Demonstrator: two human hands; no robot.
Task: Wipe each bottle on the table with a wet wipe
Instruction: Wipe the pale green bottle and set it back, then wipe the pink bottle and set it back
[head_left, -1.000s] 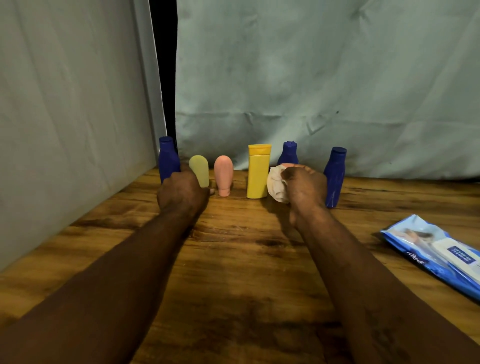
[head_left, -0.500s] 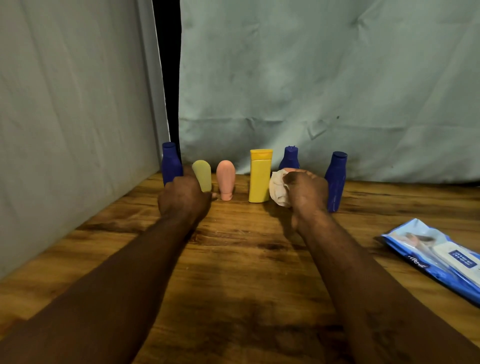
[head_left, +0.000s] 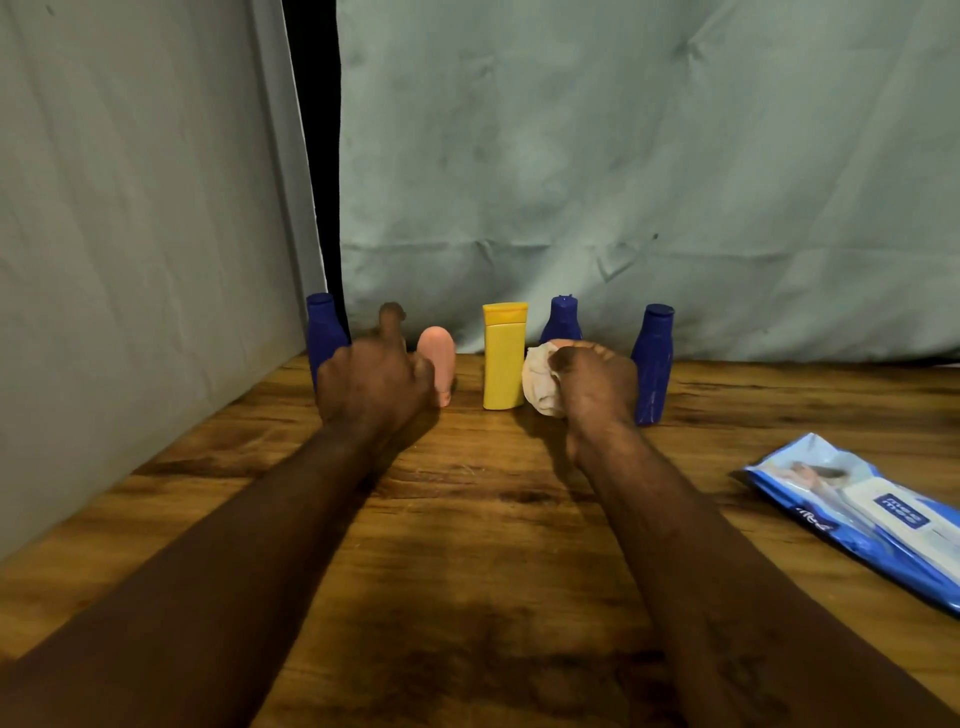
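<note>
Bottles (head_left: 503, 358) upright in a row at the back of a wooden table (head_left: 467, 519), creased pale cloth (head_left: 623, 156) hung behind and left, dark gap (head_left: 311, 156) between, right hand (head_left: 597, 384) clutching a balled wipe (head_left: 540, 382), left hand (head_left: 374, 379) blurred, grip unclear, pack (head_left: 857, 514) at right

Dim, warm light leaves soft, dark shadows on the table (head_left: 467, 519) beneath both arms. The left hand (head_left: 371, 379) is smeared with motion blur. Wide-angle distortion slants the edges.
</note>
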